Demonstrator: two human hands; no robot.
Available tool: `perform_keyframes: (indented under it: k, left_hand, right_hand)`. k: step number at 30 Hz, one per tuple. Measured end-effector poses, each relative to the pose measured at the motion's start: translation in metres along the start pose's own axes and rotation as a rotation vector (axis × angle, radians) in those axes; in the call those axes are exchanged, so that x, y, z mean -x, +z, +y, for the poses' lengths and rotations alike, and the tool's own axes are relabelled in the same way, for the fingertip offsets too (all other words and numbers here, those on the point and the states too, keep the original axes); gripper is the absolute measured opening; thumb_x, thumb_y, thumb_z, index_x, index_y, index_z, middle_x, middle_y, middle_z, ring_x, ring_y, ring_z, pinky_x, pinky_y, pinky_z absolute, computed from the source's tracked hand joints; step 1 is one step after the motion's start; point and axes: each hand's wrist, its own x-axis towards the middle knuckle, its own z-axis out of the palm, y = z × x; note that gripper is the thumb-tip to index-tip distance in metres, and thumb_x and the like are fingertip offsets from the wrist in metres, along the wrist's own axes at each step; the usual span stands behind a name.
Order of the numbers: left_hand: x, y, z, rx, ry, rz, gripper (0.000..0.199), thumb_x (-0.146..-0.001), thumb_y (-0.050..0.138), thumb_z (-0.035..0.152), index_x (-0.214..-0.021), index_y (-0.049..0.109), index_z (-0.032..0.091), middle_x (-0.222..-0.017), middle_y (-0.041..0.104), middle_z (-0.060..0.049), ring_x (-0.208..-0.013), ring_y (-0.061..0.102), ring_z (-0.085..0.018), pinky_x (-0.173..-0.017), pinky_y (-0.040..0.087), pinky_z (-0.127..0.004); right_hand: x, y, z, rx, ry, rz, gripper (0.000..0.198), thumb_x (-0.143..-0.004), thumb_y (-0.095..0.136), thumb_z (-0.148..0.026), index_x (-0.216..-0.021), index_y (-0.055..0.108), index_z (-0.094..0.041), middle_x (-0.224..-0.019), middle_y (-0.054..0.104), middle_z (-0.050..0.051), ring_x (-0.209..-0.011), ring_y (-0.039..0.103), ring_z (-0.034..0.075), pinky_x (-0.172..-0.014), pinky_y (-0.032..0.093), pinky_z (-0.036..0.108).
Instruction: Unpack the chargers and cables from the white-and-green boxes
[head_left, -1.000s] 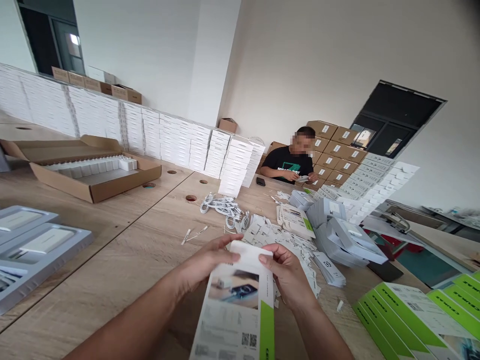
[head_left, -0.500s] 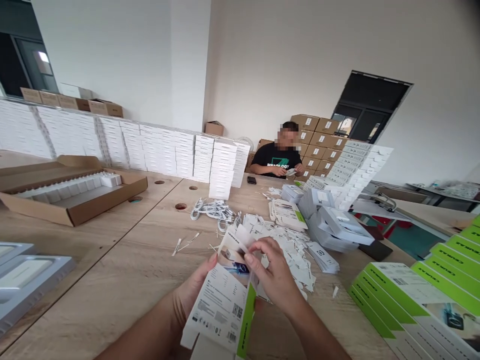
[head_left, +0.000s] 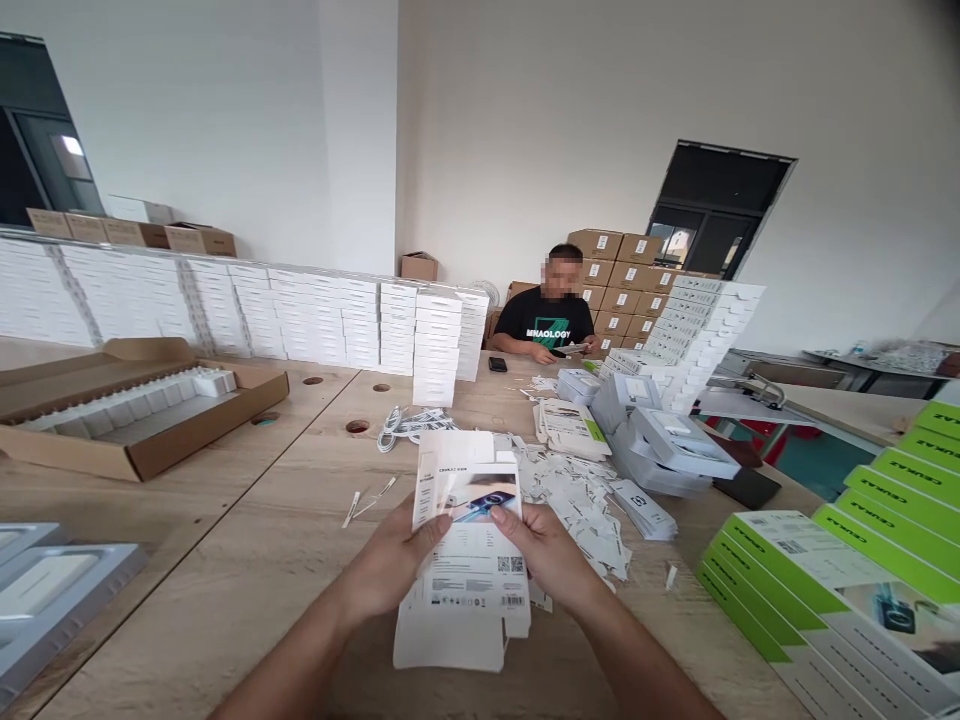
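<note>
- Head view: both hands hold one flat white carton (head_left: 469, 545) just above the wooden table (head_left: 247, 540), straight in front of the person.
- The left hand (head_left: 390, 570) grips the carton's left edge, thumb on the printed face, the other fingers hidden behind it.
- The right hand (head_left: 544, 550) pinches the right edge the same way, thumb on top near the product picture.
- By my reading the carton is not yet formed: it looks flattened, with loose flaps sticking out at its top and bottom ends, and none tucked in.
- Done work seems to sit right of the carton, where green-and-white boxes (head_left: 832, 590) lie in an overlapping row; whether they are filled cannot be told.
- Beyond the carton lies a heap of small white cards (head_left: 577, 490), thin, matte and scattered.
- Further beyond, a bundle of white cables (head_left: 409, 425) lies coiled.
- Right of the heap, grey plastic trays (head_left: 675, 450) are piled at slants, smooth and slightly glossy.
- Left of the carton, an open brown cardboard box (head_left: 150, 405) holds a row of white blocks.
- Nearer on that side, another grey tray (head_left: 60, 600) sits at the table's edge.
- Far beyond the carton, a co-worker (head_left: 551, 320) in a black shirt sits handling something small, between stacked white boxes (head_left: 435, 345) and brown cartons.
</note>
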Motion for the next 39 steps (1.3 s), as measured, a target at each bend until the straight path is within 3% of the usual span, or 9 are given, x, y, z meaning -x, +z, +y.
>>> perform_keyframes:
  k: [6,11,14,17,23,27,30,33,39]
  left_hand:
    - [-0.005,-0.003,0.001,-0.183,0.111,0.152,0.048,-0.083,0.063,0.046,-0.12,0.06,0.018,-0.105,0.072,-0.01,-0.09,0.068,-0.026,-0.073,0.054,-0.033]
    - [-0.004,0.003,0.01,-0.017,0.196,0.39,0.088,-0.076,0.072,0.042,-0.145,0.019,0.03,-0.103,0.071,-0.007,-0.079,0.07,-0.023,-0.062,0.055,-0.032]
    - [-0.002,0.005,0.01,0.001,0.213,0.327,0.078,-0.08,0.068,0.042,-0.141,0.02,0.03,-0.101,0.069,-0.005,-0.071,0.068,-0.02,-0.058,0.053,-0.03]
    - [0.001,0.004,0.008,-0.01,0.209,0.284,0.055,-0.087,0.059,0.043,-0.132,0.031,0.028,-0.093,0.066,-0.002,-0.066,0.064,-0.016,-0.056,0.05,-0.026]
    - [0.004,0.003,0.007,0.076,0.177,0.218,0.02,-0.09,0.055,0.039,-0.103,0.05,0.025,-0.085,0.059,0.003,-0.067,0.056,-0.011,-0.06,0.043,-0.021]
    - [0.005,0.001,0.01,0.151,0.119,0.102,0.016,-0.089,0.057,0.035,-0.098,0.054,0.022,-0.084,0.058,0.002,-0.073,0.055,-0.013,-0.065,0.043,-0.023]
    - [0.007,0.001,0.012,0.166,0.089,-0.02,0.016,-0.088,0.058,0.032,-0.097,0.056,0.02,-0.081,0.056,0.002,-0.071,0.052,-0.012,-0.064,0.041,-0.023]
    - [0.008,0.003,0.011,0.18,0.076,-0.105,0.016,-0.087,0.058,0.032,-0.096,0.056,0.019,-0.079,0.055,0.001,-0.068,0.05,-0.012,-0.063,0.039,-0.023]
    - [0.007,0.004,0.008,0.166,0.052,-0.072,0.021,-0.083,0.062,0.035,-0.096,0.058,0.019,-0.08,0.057,0.0,-0.069,0.052,-0.014,-0.063,0.039,-0.024]
  right_hand:
    - [-0.001,0.005,0.004,-0.099,0.006,0.046,0.049,-0.08,0.06,-0.062,-0.079,0.069,-0.014,-0.07,0.066,0.005,-0.06,0.057,0.016,-0.055,0.042,0.027]
    - [0.0,0.005,0.001,-0.109,-0.045,0.099,0.045,-0.086,0.055,-0.058,-0.101,0.069,-0.017,-0.083,0.069,0.005,-0.074,0.061,0.019,-0.068,0.047,0.03]
    - [0.001,0.002,-0.005,-0.241,-0.083,0.144,0.055,-0.086,0.059,-0.051,-0.135,0.048,-0.029,-0.109,0.067,0.005,-0.094,0.063,0.022,-0.084,0.049,0.035]
    - [0.004,-0.001,-0.014,-0.335,-0.096,0.005,0.075,-0.082,0.067,-0.046,-0.146,0.029,-0.033,-0.121,0.061,0.007,-0.101,0.063,0.024,-0.089,0.048,0.039]
    - [0.006,0.007,-0.013,-0.269,-0.125,0.043,0.037,-0.087,0.059,-0.05,-0.116,0.061,-0.027,-0.095,0.067,0.003,-0.079,0.063,0.018,-0.072,0.05,0.03]
    - [0.002,0.003,-0.005,-0.126,-0.13,0.215,0.041,-0.091,0.048,-0.057,-0.095,0.068,-0.021,-0.063,0.056,-0.001,-0.055,0.051,0.013,-0.05,0.04,0.024]
    - [-0.001,-0.006,-0.005,-0.063,-0.119,0.229,0.041,-0.086,0.058,-0.054,-0.113,0.065,-0.023,-0.069,0.06,-0.001,-0.059,0.053,0.014,-0.053,0.042,0.025]
    - [-0.001,-0.012,-0.006,0.055,-0.152,0.185,0.034,-0.08,0.068,-0.047,-0.1,0.071,-0.021,-0.082,0.067,0.004,-0.074,0.06,0.019,-0.065,0.046,0.03]
    - [-0.001,-0.012,0.002,0.391,-0.477,0.255,0.013,-0.086,0.063,-0.033,-0.085,0.074,-0.025,-0.077,0.063,0.004,-0.071,0.058,0.018,-0.063,0.044,0.031]
